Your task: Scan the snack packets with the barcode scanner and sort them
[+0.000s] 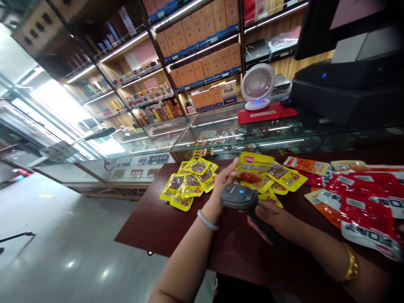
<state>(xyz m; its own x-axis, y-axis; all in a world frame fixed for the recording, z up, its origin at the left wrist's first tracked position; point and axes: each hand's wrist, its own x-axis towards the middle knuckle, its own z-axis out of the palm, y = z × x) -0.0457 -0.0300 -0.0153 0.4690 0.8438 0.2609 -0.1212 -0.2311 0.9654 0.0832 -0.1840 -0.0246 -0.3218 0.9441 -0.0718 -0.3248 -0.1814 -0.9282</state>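
Yellow packet and handheld scanner, both in hand above the dark red table point(142, 229).
The packet point(255, 162), glossy yellow with a reddish-brown lower panel and slightly blurred, is raised between two groups of yellow packets; the left hand point(224, 177) grips its left edge, forearm extended forward. The scanner point(239, 197) is dark grey, blue light showing, its head nearer the camera than the packet; the right hand point(272, 213) has its fingers wrapped around the handle, forearm angled in from the lower right.
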